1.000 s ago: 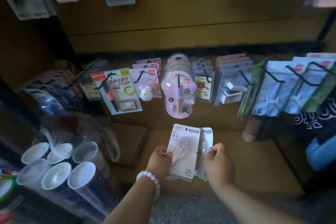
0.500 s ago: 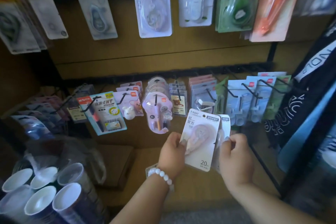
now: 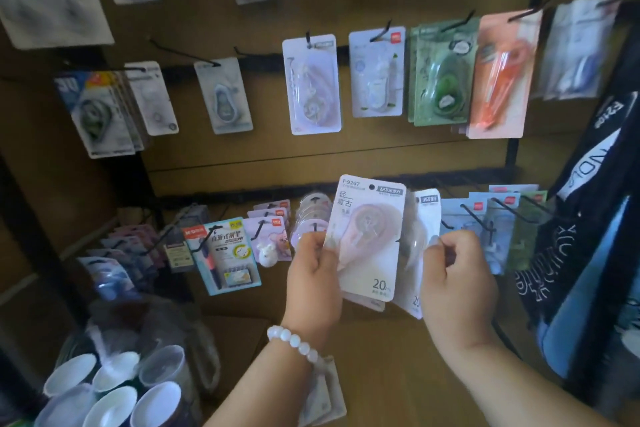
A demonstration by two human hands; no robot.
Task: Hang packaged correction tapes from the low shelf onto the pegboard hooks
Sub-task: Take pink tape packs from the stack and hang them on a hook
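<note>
Pinching the left edge of the front correction-tape pack [image 3: 367,239], the left hand [image 3: 313,279] kept its thumb on the card face and its fingers curled behind, closed on a small stack of such packs. The right hand [image 3: 455,282] was closed on the right edge of a second pack [image 3: 424,246], which fanned out just behind and to the right of the first. Both packs were held in the air below the upper row of pegboard hooks [image 3: 381,32] and in front of the lower row.

Risk, as judged: several cards were gripped at once, so a rear card could slide out while one was being separated; the cause would be smooth card sliding on glossy blister. The round hang hole [image 3: 372,187] near the card's top edge was small, and a tilted card could miss the hook tip or crease there. Packs already hanging beside the chosen hook could be knocked off it.

Materials: each pack was a stiff, round-cornered card, pale pink, bearing a clear, teardrop-shaped plastic blister. The hooks were thin dark wire prongs projecting from a brown board. More packs [image 3: 320,395] lay on the low shelf beneath the left wrist, which wore a white bead bracelet [image 3: 294,341].
</note>
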